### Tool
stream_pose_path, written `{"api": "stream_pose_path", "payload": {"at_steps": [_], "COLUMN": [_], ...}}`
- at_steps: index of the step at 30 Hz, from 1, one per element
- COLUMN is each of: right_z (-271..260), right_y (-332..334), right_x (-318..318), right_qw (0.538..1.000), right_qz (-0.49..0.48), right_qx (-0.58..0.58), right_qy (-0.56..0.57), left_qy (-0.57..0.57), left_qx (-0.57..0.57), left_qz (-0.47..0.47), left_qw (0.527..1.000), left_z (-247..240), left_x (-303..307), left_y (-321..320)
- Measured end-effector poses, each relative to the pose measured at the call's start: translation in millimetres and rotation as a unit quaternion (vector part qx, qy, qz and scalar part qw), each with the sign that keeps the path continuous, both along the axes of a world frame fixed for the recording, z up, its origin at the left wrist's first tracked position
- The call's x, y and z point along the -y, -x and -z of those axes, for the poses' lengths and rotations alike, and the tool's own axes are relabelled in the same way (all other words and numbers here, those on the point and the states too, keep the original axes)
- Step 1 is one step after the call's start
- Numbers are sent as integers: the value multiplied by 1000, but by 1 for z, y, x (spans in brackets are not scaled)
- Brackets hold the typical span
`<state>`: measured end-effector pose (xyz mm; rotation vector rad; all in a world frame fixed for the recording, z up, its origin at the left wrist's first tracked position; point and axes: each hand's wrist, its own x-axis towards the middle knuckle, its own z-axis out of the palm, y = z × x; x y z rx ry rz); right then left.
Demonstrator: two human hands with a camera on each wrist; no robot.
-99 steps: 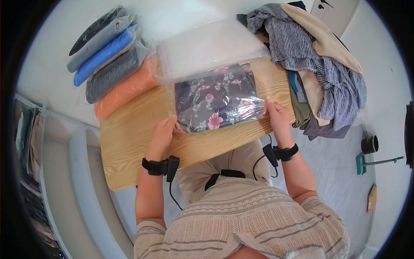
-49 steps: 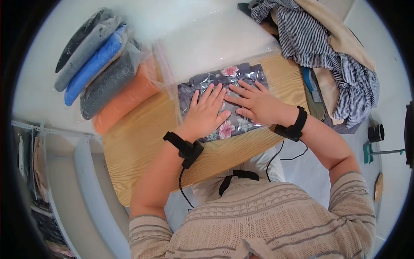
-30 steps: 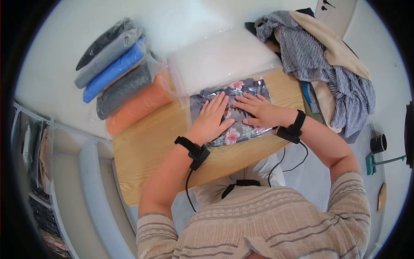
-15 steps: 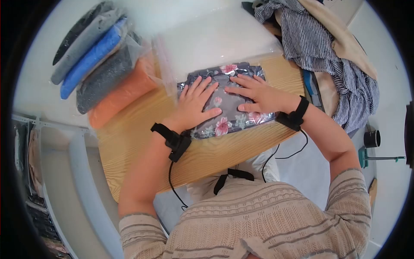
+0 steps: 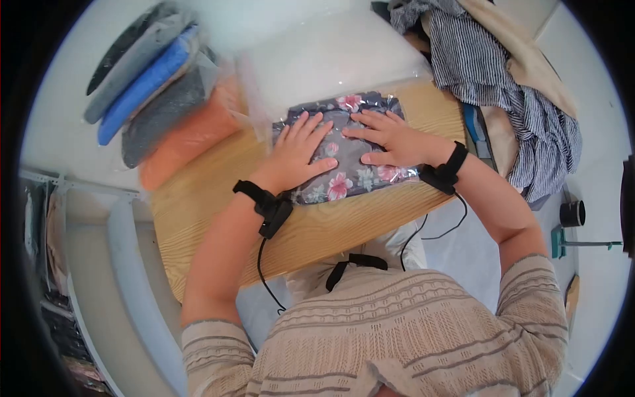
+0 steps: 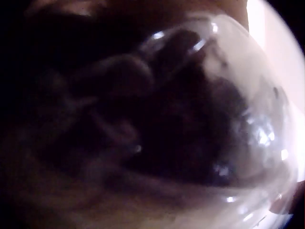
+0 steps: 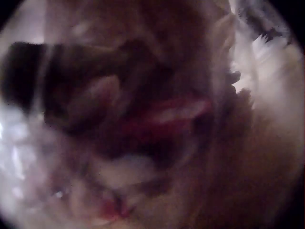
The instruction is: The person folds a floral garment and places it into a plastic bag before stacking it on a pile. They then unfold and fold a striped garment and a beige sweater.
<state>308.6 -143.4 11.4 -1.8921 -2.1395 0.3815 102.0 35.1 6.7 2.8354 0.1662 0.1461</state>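
A folded dark floral garment [image 5: 347, 188] lies in a clear plastic bag on the wooden table, in the middle of the head view. My left hand [image 5: 296, 151] rests on its left part, fingers straight and spread and pointing away from me. On the right part my right hand [image 5: 397, 143] presses with its fingers straight and its thumb toward the left hand. Shiny plastic over dark cloth [image 6: 181, 109] fills the dim left wrist view. The right wrist view is blurred, with a pinkish-red flower print [image 7: 167, 113] showing close up.
Rolled garments in clear bags, among them a blue one [image 5: 149, 83] and an orange one [image 5: 192, 135], line the table's left back. Flat clear bags [image 5: 331, 56] lie behind the floral garment. A heap with a striped garment [image 5: 476, 73] hangs over the table's [image 5: 205, 212] right side.
The hands held the bag's near corners at first, then moved onto the garment and lay flat there. Lately the left hand has slid slightly left, away from the right. The head view has shifted.
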Motion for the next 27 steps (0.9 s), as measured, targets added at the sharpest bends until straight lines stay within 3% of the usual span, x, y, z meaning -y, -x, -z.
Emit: {"api": "stream_pose_path", "payload": {"at_steps": [2,7,9,13,16,20,22,23,24,27], "right_z": [2,0,3,-10,-7,-13,-12,-10,-14,-33], "right_y": [-1,-3,-5,3,7,8,5,5,4,-6], "right_x": [0,0,-1,1,3,7,8,12,18,50], "right_qw": [1000,1000,1000,1000,999,999,984,956,957,852], "right_qz": [-10,-15,-21,-3,11,29,-2,34,34,153], "right_qx": [8,11,-13,-11,-12,-20,-173,-285,-282,-500], "right_qy": [-6,-1,6,25,28,25,-33,-61,-61,-26], "left_qy": [-31,-198,-44,-63,10,-5,-23,-22,4,58], "left_qx": [-8,99,-7,-6,58,43,86,88,53,31], "left_qz": [0,15,-7,-30,-61,-39,-9,-7,-31,-72], "left_qw": [999,975,999,998,996,998,996,996,998,995], "left_z": [-2,-31,-44,-38,-4,7,3,1,-15,-23], "left_x": [1,22,37,51,34,22,23,25,32,38], "left_y": [0,26,45,85,90,85,84,86,88,97]}}
